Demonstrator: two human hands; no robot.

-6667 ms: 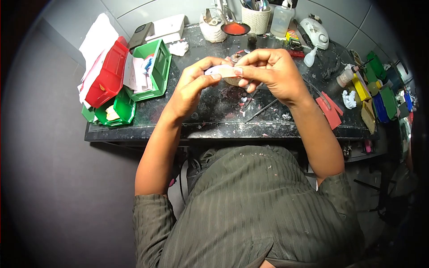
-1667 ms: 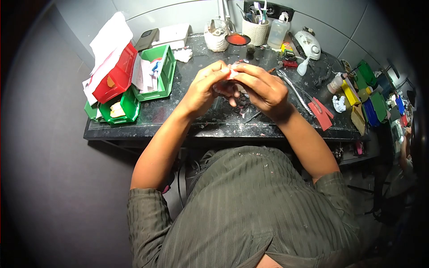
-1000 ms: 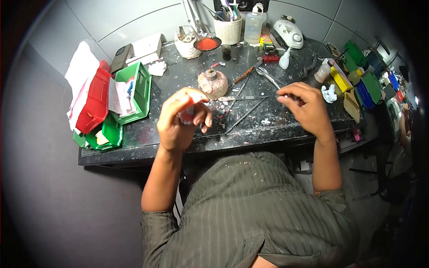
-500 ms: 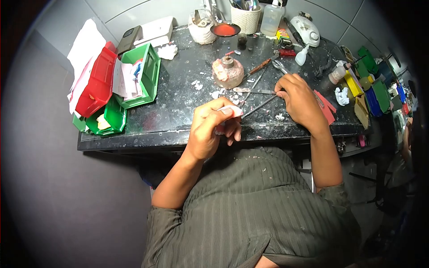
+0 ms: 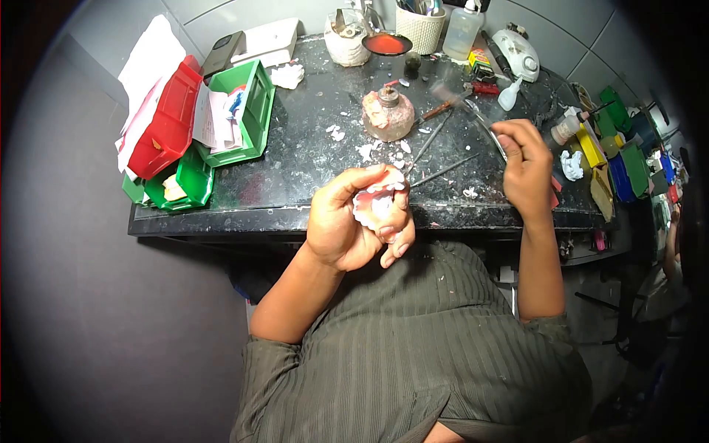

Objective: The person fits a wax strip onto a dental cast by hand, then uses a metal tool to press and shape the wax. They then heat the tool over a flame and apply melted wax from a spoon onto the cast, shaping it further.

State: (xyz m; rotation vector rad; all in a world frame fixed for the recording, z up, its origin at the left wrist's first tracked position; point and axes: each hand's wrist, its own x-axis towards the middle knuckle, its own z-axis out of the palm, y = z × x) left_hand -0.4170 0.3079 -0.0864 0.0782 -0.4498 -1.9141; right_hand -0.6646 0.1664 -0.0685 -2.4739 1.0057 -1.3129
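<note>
My left hand (image 5: 347, 221) is closed round a pink and white dental model (image 5: 375, 205), its toothed rim turned up. Over the right side of the bench, my right hand (image 5: 526, 162) grips a slim metal tool (image 5: 491, 135) whose far end is blurred by motion. A glass burner crusted with pink wax (image 5: 388, 117) stands beyond my left hand. Between the hands, thin dark tools (image 5: 444, 170) lie on the bench, and a brown-handled tool (image 5: 434, 112) lies beside the burner.
Green (image 5: 255, 111) and red bins (image 5: 166, 122) stand at the left. Along the back are a red dish (image 5: 387, 45), a woven holder (image 5: 419, 31), a clear bottle (image 5: 462, 33) and a white device (image 5: 515, 53). Crumpled white paper (image 5: 572, 165) lies at the right.
My left hand has turned, showing more of the model. My right hand has moved right and lifted the metal tool off the bench. The view has shifted slightly.
</note>
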